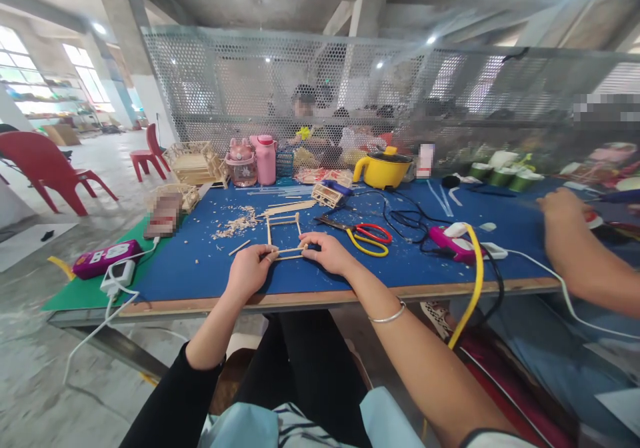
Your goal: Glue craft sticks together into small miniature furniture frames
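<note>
A small frame of pale wooden sticks (284,219) rests on the blue tabletop in front of me. My left hand (250,268) pinches its near left corner, and my right hand (327,251) pinches the near right corner. Between my fingertips run two near crosswise sticks, close together. Right of my right hand lie scissors (367,233) with one red and one yellow handle loop. Beyond the frame are loose thin sticks (290,207) and a small slatted wooden piece (327,195) beside a blue tool. Wood scraps (239,223) are scattered to the left.
Along the back stand built wooden models (196,163), a pink bottle (265,159) and a yellow pot (385,169), before a perforated metal screen. Purple power strips (106,259) with cables lie left and right. At the right edge a co-worker's hand (565,205) reaches over the table.
</note>
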Demonstrator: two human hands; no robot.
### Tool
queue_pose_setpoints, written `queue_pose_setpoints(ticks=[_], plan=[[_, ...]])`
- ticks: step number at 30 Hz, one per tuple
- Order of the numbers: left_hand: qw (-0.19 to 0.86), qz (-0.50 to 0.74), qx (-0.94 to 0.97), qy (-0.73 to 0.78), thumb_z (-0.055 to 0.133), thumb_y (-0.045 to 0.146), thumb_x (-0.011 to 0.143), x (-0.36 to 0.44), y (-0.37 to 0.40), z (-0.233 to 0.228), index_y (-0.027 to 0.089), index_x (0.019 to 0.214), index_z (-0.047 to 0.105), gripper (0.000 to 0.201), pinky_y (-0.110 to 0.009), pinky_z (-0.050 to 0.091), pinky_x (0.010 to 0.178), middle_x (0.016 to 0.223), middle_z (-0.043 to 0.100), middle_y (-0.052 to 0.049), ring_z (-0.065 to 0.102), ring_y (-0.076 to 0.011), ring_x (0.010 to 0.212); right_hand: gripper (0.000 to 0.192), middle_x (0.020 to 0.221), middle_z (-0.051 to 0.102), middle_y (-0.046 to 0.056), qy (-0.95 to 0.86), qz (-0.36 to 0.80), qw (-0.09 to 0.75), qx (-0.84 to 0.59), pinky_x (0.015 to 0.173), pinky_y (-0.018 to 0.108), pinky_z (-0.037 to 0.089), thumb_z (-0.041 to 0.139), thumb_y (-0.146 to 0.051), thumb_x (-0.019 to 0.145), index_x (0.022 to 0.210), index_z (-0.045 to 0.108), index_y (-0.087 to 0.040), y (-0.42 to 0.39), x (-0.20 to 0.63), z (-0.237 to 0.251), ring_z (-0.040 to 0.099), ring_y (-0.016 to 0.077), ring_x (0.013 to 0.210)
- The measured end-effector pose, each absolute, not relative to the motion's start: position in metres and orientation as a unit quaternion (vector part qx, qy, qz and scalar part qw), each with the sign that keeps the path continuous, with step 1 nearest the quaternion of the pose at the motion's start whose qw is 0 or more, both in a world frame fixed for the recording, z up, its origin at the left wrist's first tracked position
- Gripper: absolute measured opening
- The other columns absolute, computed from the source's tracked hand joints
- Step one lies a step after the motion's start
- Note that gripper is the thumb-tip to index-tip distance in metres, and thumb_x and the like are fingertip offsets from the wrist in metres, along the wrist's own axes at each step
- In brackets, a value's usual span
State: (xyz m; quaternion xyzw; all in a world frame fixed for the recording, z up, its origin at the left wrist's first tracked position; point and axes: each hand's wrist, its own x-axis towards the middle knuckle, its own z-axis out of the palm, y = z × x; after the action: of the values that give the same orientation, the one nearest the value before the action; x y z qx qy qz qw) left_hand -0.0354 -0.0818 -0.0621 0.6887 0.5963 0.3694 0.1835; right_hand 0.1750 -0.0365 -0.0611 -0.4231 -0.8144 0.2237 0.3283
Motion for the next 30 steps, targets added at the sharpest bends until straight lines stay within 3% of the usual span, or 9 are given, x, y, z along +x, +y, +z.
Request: queue_pose_setpoints(ticks=[30], plan=[[0.153, 0.374, 0.699, 0.590, 0.052, 0.031, 0.082, -0.0357, -0.0833, -0.0631, 0.024, 0.090, 0.070, 0.021, -0.028, 0.047, 0.081, 0.095, 0.073, -0.001, 0.065, -0.0197, 0.090, 0.015, 0.108, 0.065, 0.006, -0.820, 0.213, 0.345, -0.404, 0.096, 0.037, 0.038, 0.066, -0.024, 0.071, 0.085, 0.064, -0.020, -0.0361, 0.1763, -0.0655, 0.058, 0.0208, 0.106]])
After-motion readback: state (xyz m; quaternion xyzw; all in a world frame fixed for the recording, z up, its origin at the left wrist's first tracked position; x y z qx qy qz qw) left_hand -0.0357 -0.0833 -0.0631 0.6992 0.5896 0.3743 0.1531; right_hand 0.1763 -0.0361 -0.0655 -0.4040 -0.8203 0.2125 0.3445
